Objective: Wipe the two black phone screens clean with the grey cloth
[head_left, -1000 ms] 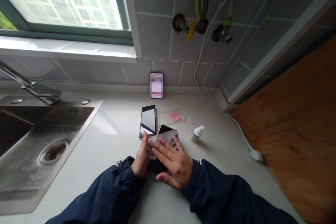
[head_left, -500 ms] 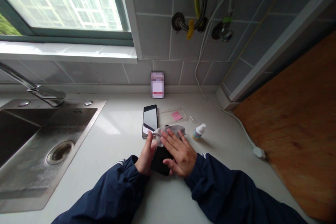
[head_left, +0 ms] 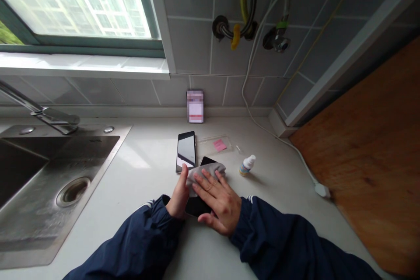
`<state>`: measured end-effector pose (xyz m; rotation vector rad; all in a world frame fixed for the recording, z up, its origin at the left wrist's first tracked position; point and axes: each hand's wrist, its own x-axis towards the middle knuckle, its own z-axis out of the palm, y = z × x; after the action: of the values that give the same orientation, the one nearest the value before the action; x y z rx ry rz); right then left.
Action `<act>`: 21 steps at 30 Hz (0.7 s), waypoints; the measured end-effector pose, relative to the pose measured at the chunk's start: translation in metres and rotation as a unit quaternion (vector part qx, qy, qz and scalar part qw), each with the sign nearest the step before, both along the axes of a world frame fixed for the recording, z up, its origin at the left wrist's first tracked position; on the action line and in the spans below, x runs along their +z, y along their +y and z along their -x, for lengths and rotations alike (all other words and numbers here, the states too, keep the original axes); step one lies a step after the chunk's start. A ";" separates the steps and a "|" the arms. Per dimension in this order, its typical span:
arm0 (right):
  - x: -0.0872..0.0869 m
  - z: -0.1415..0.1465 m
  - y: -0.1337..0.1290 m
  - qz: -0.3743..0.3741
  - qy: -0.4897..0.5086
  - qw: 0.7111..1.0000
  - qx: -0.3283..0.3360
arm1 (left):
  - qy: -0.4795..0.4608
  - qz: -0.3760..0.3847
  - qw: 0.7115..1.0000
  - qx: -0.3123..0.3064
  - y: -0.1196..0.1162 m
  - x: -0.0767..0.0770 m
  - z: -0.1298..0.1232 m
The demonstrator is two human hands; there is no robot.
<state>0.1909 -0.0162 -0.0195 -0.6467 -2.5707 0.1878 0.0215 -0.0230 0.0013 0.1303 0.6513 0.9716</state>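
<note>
A black phone [head_left: 198,207] lies tilted between my hands, low over the counter. My left hand [head_left: 177,197] grips its left edge, thumb up along the side, its other fingers mostly hidden. A thin grey cloth [head_left: 213,168] covers the phone's middle, while the far dark end shows beyond it. With fingers spread and nearly flat, my right hand [head_left: 219,203] keeps the cloth pressed to the phone's face; its thumb is near the lower right edge. Just beyond, a second phone [head_left: 186,152] lies screen up. To the right stands a small white-capped bottle [head_left: 247,165].
Behind lies a clear plastic case [head_left: 226,140] with a pink slip [head_left: 219,145], beside a small white piece [head_left: 238,149]. A blurred-out card or screen [head_left: 195,107] leans on the wall. The sink [head_left: 126,131] is left; a white plug [head_left: 322,190] is right.
My right hand and the cloth have slid toward me and slightly left down the phone, uncovering more of its far end. My left hand still grips it.
</note>
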 end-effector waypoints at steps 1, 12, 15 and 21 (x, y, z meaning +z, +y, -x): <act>0.000 0.000 0.000 0.001 -0.003 1.000 0.000 | -0.004 -0.007 1.000 0.002 0.000 -0.001 0.000; -0.005 0.003 0.006 -0.005 0.081 0.986 -0.149 | 0.115 -0.065 0.987 -0.089 -0.004 0.003 0.002; -0.005 0.004 0.006 -0.006 0.118 0.978 -0.174 | 0.144 -0.085 0.980 -0.106 -0.007 0.007 0.001; -0.003 0.003 0.007 0.002 0.120 0.977 -0.176 | 0.105 -0.101 0.984 -0.098 -0.009 0.007 0.001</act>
<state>0.1877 -0.0088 -0.0229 -1.0027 -2.1845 0.1429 0.0203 -0.0322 0.0083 0.4735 0.7173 0.8373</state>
